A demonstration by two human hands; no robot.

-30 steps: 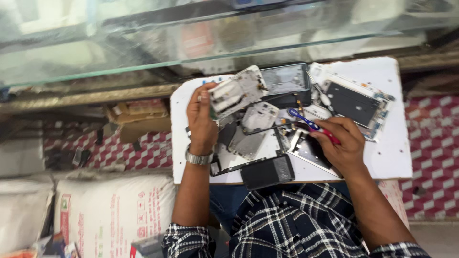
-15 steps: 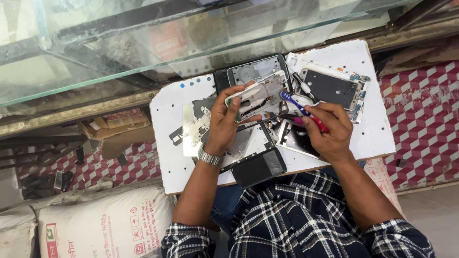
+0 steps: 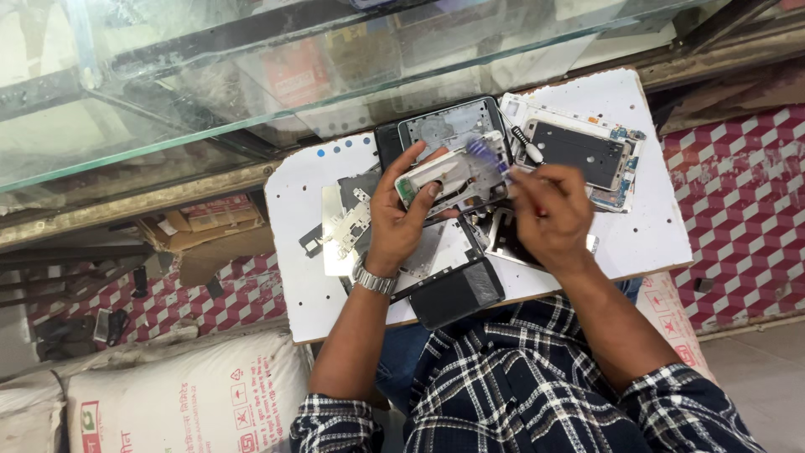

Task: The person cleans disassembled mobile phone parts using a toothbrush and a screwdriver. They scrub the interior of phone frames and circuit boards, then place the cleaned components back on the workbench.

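Holding a white phone frame (image 3: pixel 453 178) above the middle of a white work board (image 3: pixel 654 243), the left hand (image 3: pixel 401 216) grips it by its near end — thumb laid across the face, fingers curled beneath. The frame lies roughly level, its long side running left to right, with a small green part at the thumb end. The right hand (image 3: pixel 549 216) is closed around a screwdriver (image 3: pixel 485 156) with a blue-violet grip; the tool is blurred, and its tip lies over the far end of the frame, though contact cannot be confirmed. A metal wristwatch (image 3: pixel 373 279) sits on the left wrist.

Directly beneath the hands lie several stacked parts: a silvery metal plate (image 3: pixel 344 231) with cut-outs to the left, a pale inner panel (image 3: pixel 436 252) under the left palm, and a dark flat phone body (image 3: pixel 457 295) at the near edge of the board. Beyond the frame stands a dark-rimmed phone housing (image 3: pixel 440 126) with its grey interior exposed. To the right, well apart from the hands, rests another opened phone (image 3: pixel 579 155) — a black panel in a white frame with small circuit parts along its edges.

The board rests over the person's lap, which is clad in a dark checked shirt (image 3: pixel 537 386). A glass counter (image 3: pixel 251 75) runs along the far side; a white printed sack (image 3: pixel 176 394) lies on the red-and-white patterned floor (image 3: pixel 738 218) to the left.
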